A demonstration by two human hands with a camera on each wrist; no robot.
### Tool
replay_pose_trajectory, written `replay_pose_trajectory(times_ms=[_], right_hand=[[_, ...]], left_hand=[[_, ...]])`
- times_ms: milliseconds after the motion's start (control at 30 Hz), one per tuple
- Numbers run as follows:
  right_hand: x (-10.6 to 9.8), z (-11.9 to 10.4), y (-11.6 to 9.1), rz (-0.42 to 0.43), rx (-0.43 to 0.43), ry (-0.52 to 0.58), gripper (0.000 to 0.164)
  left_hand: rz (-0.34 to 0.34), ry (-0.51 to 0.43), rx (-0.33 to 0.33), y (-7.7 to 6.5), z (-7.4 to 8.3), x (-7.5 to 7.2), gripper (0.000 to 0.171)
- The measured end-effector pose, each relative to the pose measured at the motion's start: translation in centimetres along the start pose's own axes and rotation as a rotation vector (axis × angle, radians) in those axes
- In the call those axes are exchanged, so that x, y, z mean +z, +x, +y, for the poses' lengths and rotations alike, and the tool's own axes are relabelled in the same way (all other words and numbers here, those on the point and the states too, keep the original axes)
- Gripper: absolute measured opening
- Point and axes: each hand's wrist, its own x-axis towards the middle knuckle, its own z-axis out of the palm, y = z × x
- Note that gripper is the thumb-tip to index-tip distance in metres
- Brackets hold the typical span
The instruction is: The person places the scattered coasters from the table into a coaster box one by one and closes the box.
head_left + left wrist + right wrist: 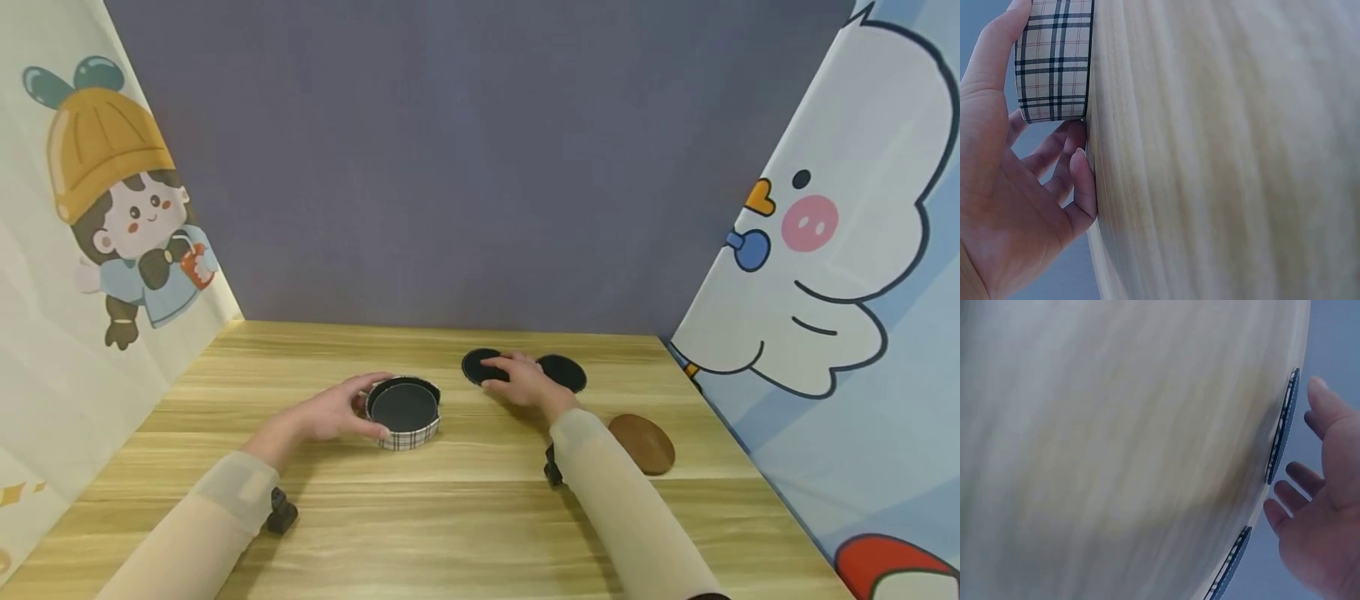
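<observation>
A round coaster holder (408,439) with a beige plaid side stands on the table, and a black round coaster (405,406) lies inside it. My left hand (330,414) grips the holder from its left, thumb at the near side and fingers behind. In the left wrist view the plaid wall (1054,62) sits between thumb and fingers. Over a second black coaster (476,365) my right hand (522,382) hovers with thumb and fingers spread. The right wrist view shows that coaster (1283,428) flat on the table, apart from the fingertips (1317,384).
Another black coaster (566,372) lies just right of my right hand. A brown rounded flat piece (642,444) rests beside my right sleeve. The wood-grain table (420,525) meets a grey back wall (450,167) and printed side panels (847,275).
</observation>
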Motion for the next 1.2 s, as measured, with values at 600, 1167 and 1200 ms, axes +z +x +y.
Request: replay_pose_trajectory(times_ms=[600,1167,1200], right_hand=[[-0.4,-0.6,0.3,-0.038,0.078,-0.028,0.050],[-0.4,-0.7,-5.0,-0.152,-0.025,-0.036,0.049],[-0.4,-0.8,-5.3,-0.159,-0.031,-0.042,0.049]], left_hand=[[0.009,0.002,-0.005,0.1,0.4,0.3,0.108],[-0.002,0.019,-0.014,-0.2,0.2,0.2,0.109],[-0.001,0.024,-0.013,-0.2,0.2,0.2,0.110]])
